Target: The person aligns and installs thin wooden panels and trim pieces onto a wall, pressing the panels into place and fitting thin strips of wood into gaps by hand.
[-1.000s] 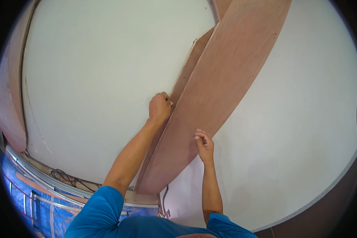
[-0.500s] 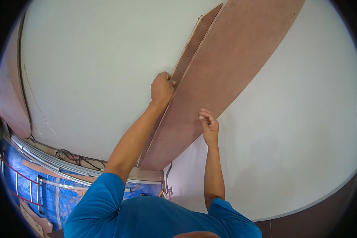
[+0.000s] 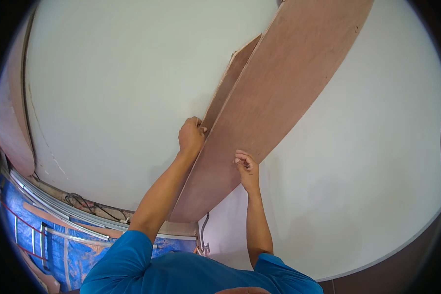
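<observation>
Across a pale flat surface (image 3: 117,98), a wide brown board (image 3: 279,88) slants from low in the middle up to the upper right, with a narrower brown strip (image 3: 232,68) showing along its left edge. The left hand (image 3: 191,136) is at that strip, fingers curled inward by its edge; whether they grip it cannot be told. The right hand (image 3: 247,169) is half closed over the wide board near its right edge, thumb close to the bent fingers, and anything pinched there is too small to make out. The left forearm (image 3: 164,191) covers the lower part of the strip. At lower left, metal rails (image 3: 59,207) and a dark cable (image 3: 83,202) lie beside a blue sheet (image 3: 81,259), partly hidden by the left sleeve (image 3: 122,259). Just beside the wide board's lower end hangs a grey hose (image 3: 203,232); a curved brown panel (image 3: 12,127) stands at far left.
</observation>
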Demonstrator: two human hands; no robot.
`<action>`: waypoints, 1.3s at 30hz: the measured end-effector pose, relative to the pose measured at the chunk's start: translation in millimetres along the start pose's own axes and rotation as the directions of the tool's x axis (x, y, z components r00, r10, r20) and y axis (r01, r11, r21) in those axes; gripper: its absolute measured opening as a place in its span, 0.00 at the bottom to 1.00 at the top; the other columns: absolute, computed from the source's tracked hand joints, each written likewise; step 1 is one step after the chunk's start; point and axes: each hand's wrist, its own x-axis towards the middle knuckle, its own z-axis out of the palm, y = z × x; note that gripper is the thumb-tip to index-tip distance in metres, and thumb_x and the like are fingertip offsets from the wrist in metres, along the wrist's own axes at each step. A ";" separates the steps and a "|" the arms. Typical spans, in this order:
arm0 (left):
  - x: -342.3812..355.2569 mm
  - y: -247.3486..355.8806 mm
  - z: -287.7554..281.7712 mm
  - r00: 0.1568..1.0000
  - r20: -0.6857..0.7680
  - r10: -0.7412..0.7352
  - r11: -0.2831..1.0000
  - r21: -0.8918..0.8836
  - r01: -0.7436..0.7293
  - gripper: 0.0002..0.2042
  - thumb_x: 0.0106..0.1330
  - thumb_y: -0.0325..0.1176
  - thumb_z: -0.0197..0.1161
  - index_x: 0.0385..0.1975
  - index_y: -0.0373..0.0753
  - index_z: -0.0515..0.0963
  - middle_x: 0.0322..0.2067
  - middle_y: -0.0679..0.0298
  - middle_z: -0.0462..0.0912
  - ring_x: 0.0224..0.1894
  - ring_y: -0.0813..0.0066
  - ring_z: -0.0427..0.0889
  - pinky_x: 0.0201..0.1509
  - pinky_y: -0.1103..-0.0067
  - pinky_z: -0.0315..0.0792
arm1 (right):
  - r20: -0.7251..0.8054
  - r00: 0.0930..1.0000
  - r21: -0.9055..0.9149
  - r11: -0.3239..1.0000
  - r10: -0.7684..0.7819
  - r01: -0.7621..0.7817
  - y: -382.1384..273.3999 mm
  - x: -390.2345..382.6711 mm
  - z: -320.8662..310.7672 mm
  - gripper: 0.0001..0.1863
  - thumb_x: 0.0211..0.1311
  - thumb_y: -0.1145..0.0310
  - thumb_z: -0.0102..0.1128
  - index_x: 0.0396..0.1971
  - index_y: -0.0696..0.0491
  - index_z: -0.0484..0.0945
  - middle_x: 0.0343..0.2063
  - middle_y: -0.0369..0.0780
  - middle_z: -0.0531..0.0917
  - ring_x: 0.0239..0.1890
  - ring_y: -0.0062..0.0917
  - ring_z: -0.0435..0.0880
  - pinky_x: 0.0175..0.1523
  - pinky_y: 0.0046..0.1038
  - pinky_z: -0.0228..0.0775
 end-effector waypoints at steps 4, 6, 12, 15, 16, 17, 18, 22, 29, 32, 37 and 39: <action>-2.9 -7.5 2.7 1.000 0.013 -0.016 1.000 0.011 0.016 0.09 0.62 0.27 0.69 0.38 0.34 0.78 0.43 0.49 0.83 0.45 0.46 0.82 0.48 0.60 0.74 | 0.011 0.999 0.005 0.999 0.035 -0.035 -3.7 0.2 2.4 0.08 0.70 0.74 0.62 0.45 0.60 0.82 0.55 0.40 0.80 0.43 0.22 0.85 0.45 0.22 0.77; -5.2 -9.1 2.2 1.000 0.016 -0.006 1.000 0.001 0.006 0.09 0.62 0.27 0.69 0.39 0.33 0.79 0.43 0.49 0.83 0.46 0.46 0.82 0.49 0.60 0.74 | 0.014 0.999 -0.019 0.999 0.038 -0.037 -3.5 -0.3 1.3 0.08 0.70 0.74 0.62 0.45 0.60 0.82 0.56 0.40 0.80 0.43 0.21 0.85 0.45 0.22 0.77; -5.5 -11.9 -1.1 1.000 0.002 0.028 0.999 0.020 -0.028 0.09 0.62 0.28 0.69 0.39 0.33 0.78 0.42 0.49 0.83 0.45 0.47 0.82 0.48 0.60 0.74 | 0.020 0.998 -0.009 0.998 0.063 -0.062 -6.0 -4.3 4.8 0.08 0.69 0.75 0.62 0.45 0.59 0.82 0.55 0.41 0.81 0.45 0.22 0.84 0.49 0.23 0.75; -8.8 -3.8 -5.6 1.000 0.023 0.003 1.000 -0.005 -0.003 0.09 0.62 0.27 0.69 0.39 0.33 0.78 0.42 0.50 0.83 0.45 0.47 0.82 0.48 0.60 0.74 | 0.012 0.996 0.009 0.996 0.093 -0.093 -4.8 -7.4 3.9 0.08 0.69 0.76 0.62 0.44 0.59 0.83 0.55 0.42 0.81 0.47 0.23 0.83 0.55 0.25 0.74; -10.0 -5.4 -4.8 1.000 0.025 -0.006 1.000 -0.004 0.006 0.09 0.62 0.27 0.69 0.39 0.33 0.78 0.42 0.50 0.83 0.45 0.47 0.82 0.48 0.60 0.74 | 0.013 0.995 0.018 0.995 0.095 -0.095 -4.4 -9.5 4.4 0.07 0.69 0.76 0.62 0.44 0.58 0.83 0.55 0.42 0.81 0.47 0.24 0.84 0.55 0.25 0.73; -10.1 -6.6 -4.0 1.000 0.010 0.008 1.000 -0.006 -0.008 0.09 0.62 0.27 0.68 0.39 0.34 0.78 0.42 0.50 0.83 0.44 0.48 0.82 0.48 0.61 0.74 | 0.018 0.995 0.017 0.995 0.102 -0.103 -4.1 -10.2 4.4 0.07 0.69 0.76 0.62 0.44 0.58 0.83 0.55 0.42 0.81 0.47 0.24 0.84 0.55 0.25 0.73; -9.8 -7.8 -3.2 1.000 -0.005 0.021 1.000 -0.008 -0.021 0.09 0.61 0.27 0.68 0.39 0.34 0.79 0.41 0.50 0.83 0.44 0.48 0.82 0.48 0.61 0.74 | 0.007 0.996 0.002 0.996 0.086 -0.086 -3.6 -9.5 4.3 0.07 0.69 0.75 0.62 0.44 0.58 0.83 0.55 0.42 0.81 0.47 0.24 0.83 0.55 0.26 0.73; -7.0 -13.6 0.8 1.000 -0.010 0.003 1.000 -0.014 -0.003 0.09 0.61 0.28 0.68 0.38 0.34 0.79 0.41 0.51 0.83 0.44 0.48 0.82 0.48 0.61 0.75 | 0.005 0.990 0.050 0.989 0.139 -0.139 -15.1 -10.3 8.2 0.08 0.69 0.74 0.63 0.44 0.58 0.83 0.55 0.42 0.81 0.49 0.25 0.83 0.57 0.26 0.72; -9.8 -10.4 0.2 0.999 -0.038 0.009 0.999 -0.035 -0.011 0.10 0.59 0.29 0.72 0.36 0.33 0.80 0.37 0.49 0.84 0.41 0.49 0.83 0.45 0.62 0.74 | 0.020 0.997 -0.047 0.996 0.079 -0.078 -4.3 -16.6 2.5 0.08 0.71 0.75 0.62 0.46 0.60 0.82 0.54 0.41 0.82 0.42 0.22 0.84 0.46 0.22 0.76; -9.2 -12.2 -2.0 0.999 -0.044 0.000 0.999 -0.037 -0.002 0.10 0.59 0.29 0.73 0.36 0.33 0.81 0.37 0.50 0.84 0.40 0.49 0.83 0.44 0.62 0.74 | 0.013 0.988 -0.072 0.986 0.154 -0.153 -9.8 -17.6 3.5 0.09 0.70 0.70 0.65 0.44 0.59 0.83 0.53 0.41 0.83 0.47 0.24 0.83 0.58 0.26 0.72; -8.5 -14.6 -0.7 0.999 -0.028 -0.019 0.997 -0.074 0.017 0.10 0.58 0.29 0.73 0.36 0.33 0.80 0.36 0.50 0.84 0.40 0.49 0.83 0.44 0.62 0.74 | 0.024 0.983 0.008 0.983 0.183 -0.183 -1.1 -23.2 -0.5 0.09 0.70 0.71 0.64 0.44 0.59 0.83 0.53 0.41 0.84 0.48 0.22 0.83 0.58 0.26 0.72; -9.5 -13.8 2.0 1.000 -0.027 0.003 0.998 -0.066 -0.005 0.10 0.58 0.29 0.73 0.36 0.33 0.80 0.36 0.50 0.84 0.40 0.49 0.83 0.44 0.62 0.74 | 0.010 0.988 -0.050 0.987 0.151 -0.151 8.4 -27.9 -5.5 0.09 0.70 0.72 0.63 0.45 0.60 0.82 0.53 0.40 0.83 0.44 0.21 0.83 0.52 0.23 0.73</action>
